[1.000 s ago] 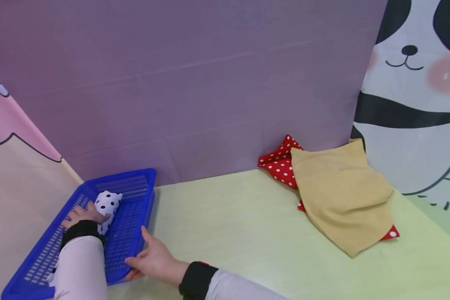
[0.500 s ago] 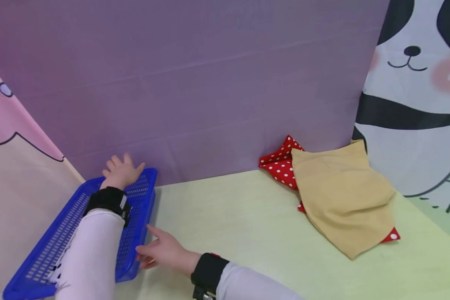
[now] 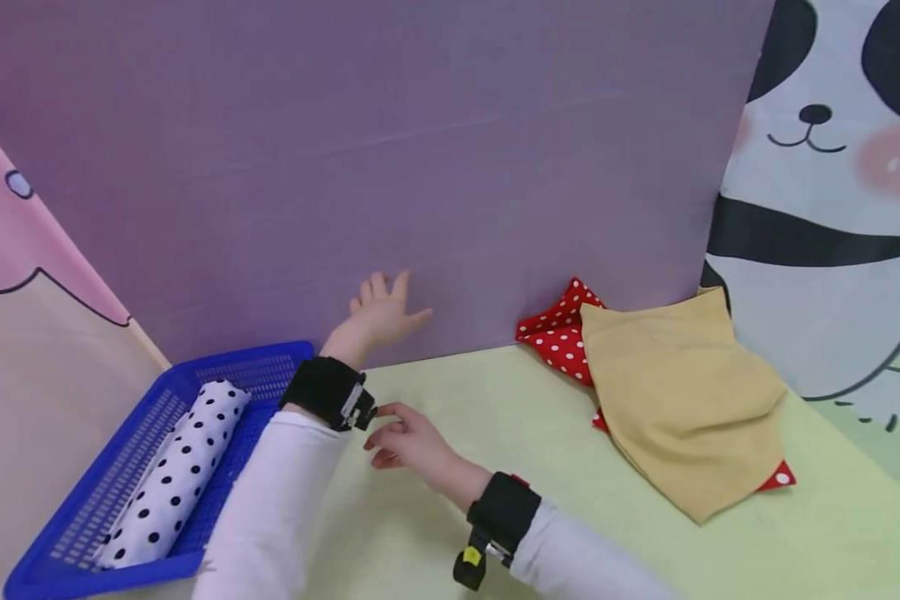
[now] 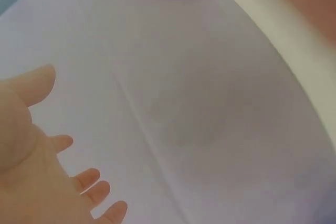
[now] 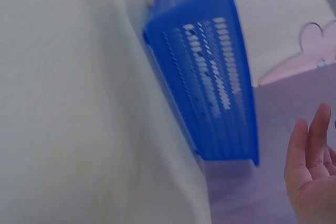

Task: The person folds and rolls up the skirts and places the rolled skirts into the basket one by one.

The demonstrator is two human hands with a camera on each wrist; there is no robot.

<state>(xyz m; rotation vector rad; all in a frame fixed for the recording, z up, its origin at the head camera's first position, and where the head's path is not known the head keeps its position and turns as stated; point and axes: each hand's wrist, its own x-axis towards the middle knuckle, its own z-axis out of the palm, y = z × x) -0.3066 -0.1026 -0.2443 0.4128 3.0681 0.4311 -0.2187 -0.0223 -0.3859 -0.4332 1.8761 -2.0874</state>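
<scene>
My left hand (image 3: 382, 317) is raised before the purple backdrop, fingers spread and holding nothing; the left wrist view also shows this bare palm (image 4: 26, 156). Lower and nearer, my right hand (image 3: 416, 446) hovers over the table with loosely bent fingers and nothing in its grasp. Left of both hands stands a blue plastic basket (image 3: 251, 364). Inside it lies a rolled white cloth (image 3: 176, 475) with black dots, along the basket's length. A tan cloth (image 3: 682, 392) lies to the right, partly covering a red cloth item (image 3: 558, 342) with white dots.
A purple cloth backdrop (image 3: 450, 167) rises behind the pale table (image 3: 465, 417). A panda-print panel (image 3: 817, 325) closes off the right side, and a pink and cream panel (image 3: 37, 358) the left, close to the basket.
Both hands have left the basket and moved right. My left hand no longer touches the dotted roll, and my right hand no longer touches the basket's rim. Basket and cloths stay in place.
</scene>
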